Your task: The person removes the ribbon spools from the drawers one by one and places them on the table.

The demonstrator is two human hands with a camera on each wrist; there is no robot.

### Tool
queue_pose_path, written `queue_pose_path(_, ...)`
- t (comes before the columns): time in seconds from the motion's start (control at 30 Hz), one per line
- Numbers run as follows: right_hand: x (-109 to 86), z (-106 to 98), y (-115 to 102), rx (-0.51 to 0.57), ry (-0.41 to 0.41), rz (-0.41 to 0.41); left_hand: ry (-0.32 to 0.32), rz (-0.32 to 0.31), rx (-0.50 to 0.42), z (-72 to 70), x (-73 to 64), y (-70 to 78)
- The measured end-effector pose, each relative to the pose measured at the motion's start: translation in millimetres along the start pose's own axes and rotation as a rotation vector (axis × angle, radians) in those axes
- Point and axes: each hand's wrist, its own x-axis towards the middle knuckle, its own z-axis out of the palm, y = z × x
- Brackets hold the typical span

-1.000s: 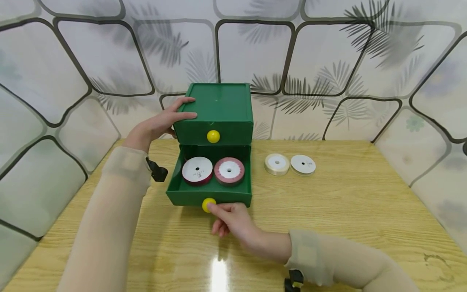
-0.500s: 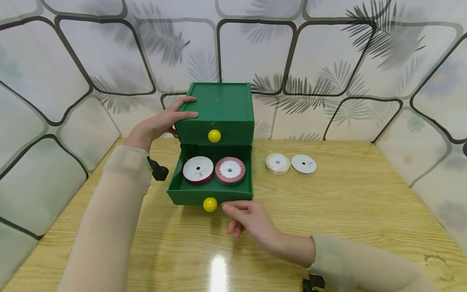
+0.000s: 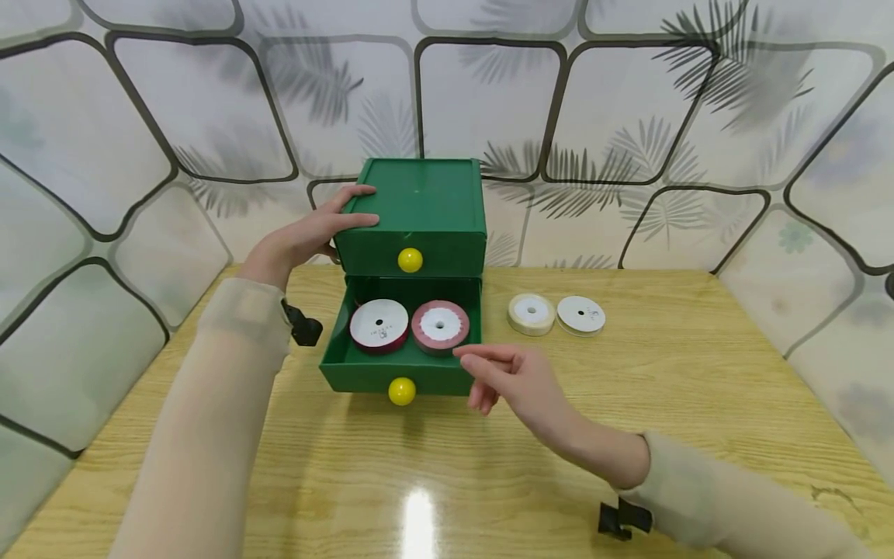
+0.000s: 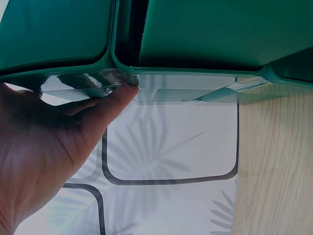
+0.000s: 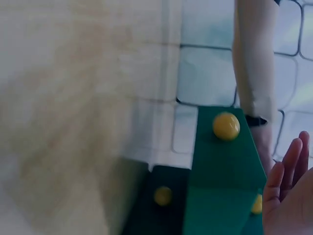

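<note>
A green two-drawer box (image 3: 419,194) stands on the table with its lower drawer (image 3: 370,378) pulled out. Two ribbon spools lie in that drawer: a dark red one (image 3: 379,322) on the left and a pink one (image 3: 440,326) on the right. My left hand (image 3: 300,237) rests on the box's upper left edge, two fingers lying straight across the top; in the left wrist view a fingertip (image 4: 129,92) presses the side. Off the yellow knob (image 3: 401,391), my right hand (image 3: 527,388) hovers by the drawer's front right corner, fingers loosely bent, holding nothing.
Right of the box, a cream ribbon spool (image 3: 531,314) and a white-faced spool (image 3: 581,315) lie side by side on the wooden table (image 3: 670,373). The upper drawer (image 3: 370,255), with its own yellow knob, is closed. A patterned backdrop (image 3: 489,101) stands close behind the box.
My right hand has let go of the lower yellow knob and moved right and up to the drawer's corner. The drawer stays pulled out, and my left hand stays on the box.
</note>
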Motion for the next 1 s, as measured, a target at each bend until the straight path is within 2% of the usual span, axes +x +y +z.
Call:
queue_pose_path(0.17,22.1,-14.0,-11.2,-0.089,-0.037,-0.191,0.001,-0.004,-0.001,1.3,-0.5,-0.3)
queue_pose_path(0.27,38.2,-20.3,-14.3,-0.166,-0.073,-0.268,0.001,-0.005,0.000,1.3,0.1,-1.1)
queue_pose_path(0.43,63.4,-22.9,-13.2,-0.308,-0.193,-0.280,0.002,-0.005,0.000,1.3,-0.3,-1.3)
queue_pose_path(0.63,87.2,-15.8,-7.2,-0.396,-0.344,-0.283,0.007,-0.005,0.010,0.1,-0.3,0.2)
queue_pose_path(0.83,107.0,-0.7,-3.9,-0.463,-0.442,-0.250,0.003,-0.001,0.002,0.1,0.8,0.1)
queue_pose_path(1.0,122.2,14.0,-1.4,-0.579,-0.480,-0.248,0.000,-0.003,-0.003,-0.3,-0.1,0.8)
